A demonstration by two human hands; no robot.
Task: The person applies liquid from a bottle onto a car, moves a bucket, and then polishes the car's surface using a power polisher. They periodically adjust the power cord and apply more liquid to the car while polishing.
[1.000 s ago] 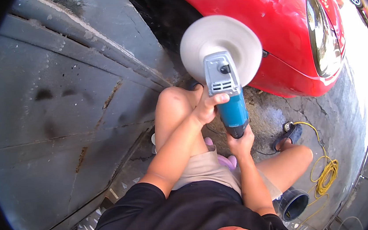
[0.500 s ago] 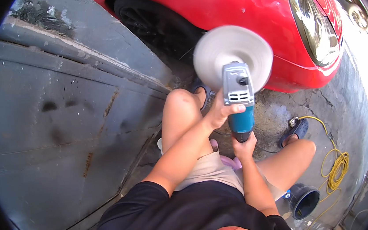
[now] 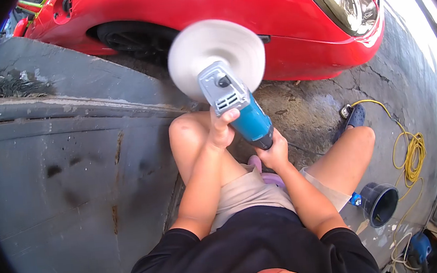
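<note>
Both hands hold a teal and grey power polisher (image 3: 252,118) in front of the red car (image 3: 295,58). My left hand (image 3: 221,129) is wrapped round its side just behind the grey gear head, thumb on top. Around the black rear end closes my right hand (image 3: 276,152). The white round pad (image 3: 186,50) is smeared by motion and overlaps the front bumper and the edge of the wheel arch in this view. The polisher's body slants, with the head toward the upper left. A dark front wheel (image 3: 133,38) sits left of the pad.
A grey metal panel (image 3: 69,166) stands close on the left. On the concrete at right lie a coiled yellow cord (image 3: 411,156) and a plug socket (image 3: 346,110). A black bucket (image 3: 382,205) stands near my right thigh; a blue tool (image 3: 420,246) lies behind it.
The polisher has moved left in view and tilted from nearly upright to slanting left, both hands still on it. The view has shifted, showing more of the car's side.
</note>
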